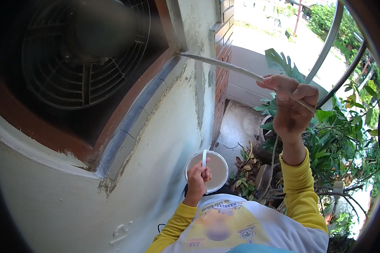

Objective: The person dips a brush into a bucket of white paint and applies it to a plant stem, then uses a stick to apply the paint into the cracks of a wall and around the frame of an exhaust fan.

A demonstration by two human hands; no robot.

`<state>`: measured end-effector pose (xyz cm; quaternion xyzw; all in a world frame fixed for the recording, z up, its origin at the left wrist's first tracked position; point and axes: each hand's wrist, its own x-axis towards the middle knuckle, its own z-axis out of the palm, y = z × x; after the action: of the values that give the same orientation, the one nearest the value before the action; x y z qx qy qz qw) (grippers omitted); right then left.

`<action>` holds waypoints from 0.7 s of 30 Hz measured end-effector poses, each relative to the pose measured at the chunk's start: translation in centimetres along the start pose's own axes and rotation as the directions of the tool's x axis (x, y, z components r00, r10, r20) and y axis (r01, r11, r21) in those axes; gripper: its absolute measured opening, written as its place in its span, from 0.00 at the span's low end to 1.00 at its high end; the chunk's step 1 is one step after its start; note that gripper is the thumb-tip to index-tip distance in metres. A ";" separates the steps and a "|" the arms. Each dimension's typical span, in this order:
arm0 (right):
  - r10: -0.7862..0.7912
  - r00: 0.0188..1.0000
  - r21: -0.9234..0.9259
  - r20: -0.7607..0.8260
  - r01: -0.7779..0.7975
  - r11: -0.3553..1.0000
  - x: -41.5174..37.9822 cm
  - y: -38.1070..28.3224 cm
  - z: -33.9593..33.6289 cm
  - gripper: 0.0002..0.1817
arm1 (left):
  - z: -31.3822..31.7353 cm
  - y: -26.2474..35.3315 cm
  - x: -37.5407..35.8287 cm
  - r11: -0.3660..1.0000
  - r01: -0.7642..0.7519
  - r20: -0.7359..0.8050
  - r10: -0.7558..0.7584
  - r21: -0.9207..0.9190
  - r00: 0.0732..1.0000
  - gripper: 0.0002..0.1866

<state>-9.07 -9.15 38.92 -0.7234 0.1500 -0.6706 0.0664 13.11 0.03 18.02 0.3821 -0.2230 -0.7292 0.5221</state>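
Observation:
My left hand is closed around the white handle of a round bucket, holding it against my front beside the wall. A pale greyish, smooth filling shows inside the bucket. Raised on the right, my right hand grips a long, thin, pale stick. The stick's far end meets the wall beside the corner of the brown window frame; what is on that end is too small to make out.
A fan with a round guard sits within the frame. Below it runs a grey, chipped sill on the white wall. Leafy plants and dry leaves lie to the right, near curved metal bars and a brick column.

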 end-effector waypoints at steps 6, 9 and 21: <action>-0.042 0.998 0.002 0.043 0.042 0.999 1.6 0.0 0.6 0.12 | 0.0 -0.2 0.1 1.000 -0.001 0.015 0.001 0.003 1.000 0.19; -0.091 0.985 -0.148 0.145 0.113 0.982 2.4 -0.7 0.6 0.13 | 0.0 -0.3 0.2 1.000 -0.004 0.018 0.004 -0.003 1.000 0.19; -0.019 0.975 -0.363 0.222 0.101 0.926 3.3 -1.6 1.1 0.11 | 0.3 -0.5 0.3 1.000 -0.002 0.035 0.002 -0.019 0.999 0.19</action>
<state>-7.58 -8.75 42.48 -0.7953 0.2440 -0.5497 -0.0767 12.54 -0.12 17.71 0.3642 -0.2256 -0.7373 0.5223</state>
